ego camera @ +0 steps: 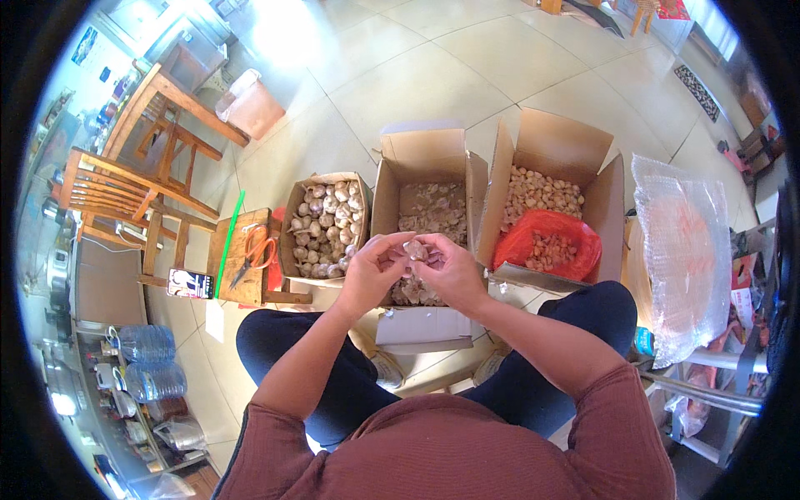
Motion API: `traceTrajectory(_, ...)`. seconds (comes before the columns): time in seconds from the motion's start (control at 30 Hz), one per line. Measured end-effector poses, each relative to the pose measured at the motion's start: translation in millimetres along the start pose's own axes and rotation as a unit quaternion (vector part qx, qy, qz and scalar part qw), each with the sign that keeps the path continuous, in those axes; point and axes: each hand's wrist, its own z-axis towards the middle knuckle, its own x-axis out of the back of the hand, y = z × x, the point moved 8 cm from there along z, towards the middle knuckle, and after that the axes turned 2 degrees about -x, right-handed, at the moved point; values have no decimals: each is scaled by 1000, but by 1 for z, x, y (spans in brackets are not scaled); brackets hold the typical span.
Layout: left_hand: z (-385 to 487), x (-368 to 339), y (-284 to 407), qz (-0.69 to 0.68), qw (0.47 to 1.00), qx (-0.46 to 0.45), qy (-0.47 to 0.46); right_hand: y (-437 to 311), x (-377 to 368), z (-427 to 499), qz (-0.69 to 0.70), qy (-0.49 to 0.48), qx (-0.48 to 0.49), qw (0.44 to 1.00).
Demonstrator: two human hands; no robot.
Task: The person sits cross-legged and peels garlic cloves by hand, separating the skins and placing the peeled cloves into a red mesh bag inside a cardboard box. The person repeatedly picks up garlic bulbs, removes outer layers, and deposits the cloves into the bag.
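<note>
A partly peeled garlic bulb [415, 250] is held between my left hand [375, 269] and my right hand [450, 272], with loose purplish skins around the fingers. Both hands are above the middle cardboard box [390, 194], where papery garlic skins [431, 209] lie. To the left, whole garlic bulbs [325, 215] fill a smaller cardboard box [367, 206]. On the right, separated cloves [544, 190] lie in a third cardboard box [606, 225]. A red plastic bag [519, 240] in that box contains smaller, reddish-brown pieces [550, 250].
Orange-handled scissors [256, 250], a green strip [230, 244] and a phone [190, 284] rest on or beside a low wooden stool [234, 275]. Wooden chairs [125, 187] stand at left. Bubble wrap [681, 262] covers something at right. Water jugs [150, 362] stand lower left.
</note>
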Motion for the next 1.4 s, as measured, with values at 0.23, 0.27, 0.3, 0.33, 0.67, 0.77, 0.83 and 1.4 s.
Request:
traceTrajectory(0.23, -7, 15, 32, 235, 965, -117, -6, -16, -6, -2, -125, -46, 48, 990)
traceTrajectory(0.27, -5, 17, 26, 250, 962, -111, 3, -15, -8, -2, -129, -54, 58, 988)
traceTrajectory(0.3, -6, 17, 18, 265, 958, -106, 2, -13, -12, -2, -132, -64, 69, 987)
traceTrajectory(0.33, -6, 15, 8, 280, 955, -100, 1, -8, -14, -1, -108, -65, 60, 990)
traceTrajectory(0.67, 3, 25, -41, 0, 994, 109, 29, -6, -7, 6, -285, -38, 123, 950)
traceTrajectory(0.77, -4, 2, -65, -76, 982, 169, -36, -12, -14, 1, -290, -56, 134, 946)
traceTrajectory(0.83, -6, -1, -70, -75, 979, 188, -21, -7, -12, 0, -288, -60, 129, 947)
traceTrajectory(1.4, -4, -10, -37, 46, 998, 49, 19, -17, -10, -8, -281, -57, 194, 938)
